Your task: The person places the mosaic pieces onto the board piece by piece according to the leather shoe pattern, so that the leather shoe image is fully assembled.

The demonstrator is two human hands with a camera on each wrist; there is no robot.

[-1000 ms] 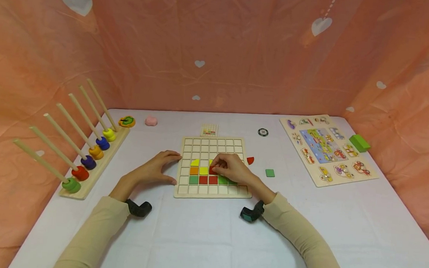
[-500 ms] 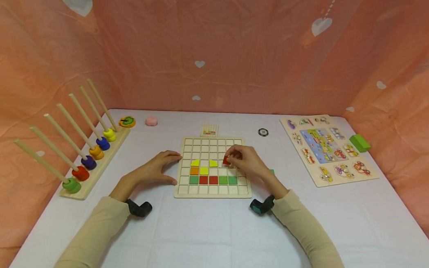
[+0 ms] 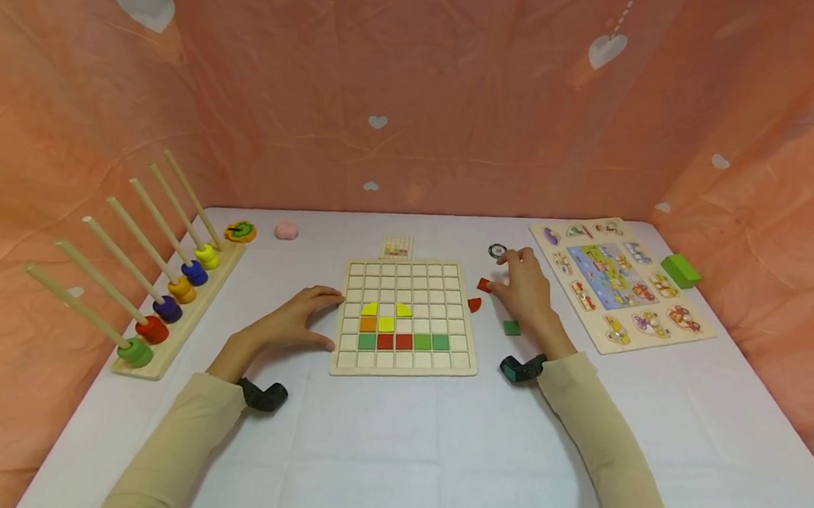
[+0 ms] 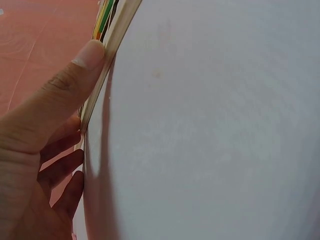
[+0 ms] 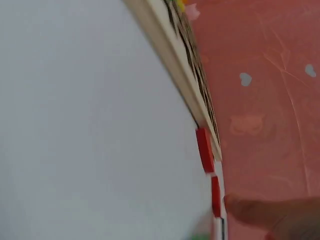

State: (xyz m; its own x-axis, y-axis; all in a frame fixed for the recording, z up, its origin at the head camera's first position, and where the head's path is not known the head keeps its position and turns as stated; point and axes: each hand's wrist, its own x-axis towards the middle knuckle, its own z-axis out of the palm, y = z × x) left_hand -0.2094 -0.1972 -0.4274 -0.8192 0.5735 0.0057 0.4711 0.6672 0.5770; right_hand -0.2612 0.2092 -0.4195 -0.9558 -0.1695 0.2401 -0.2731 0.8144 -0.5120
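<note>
Right hand (image 3: pixel 527 288) left grid board (image 3: pixel 406 316) | red tile (image 3: pixel 484 285) pinched | green tile (image 3: pixel 511 328) beside wrist

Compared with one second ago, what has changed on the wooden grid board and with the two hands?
The right hand lifted a red tile out of the wooden grid board and carried it right, off the board, to the white table near a red quarter-round piece; its fingertips touch the tile. The left hand rests at the board's left edge as before, and the other coloured tiles kept their cells.
</note>
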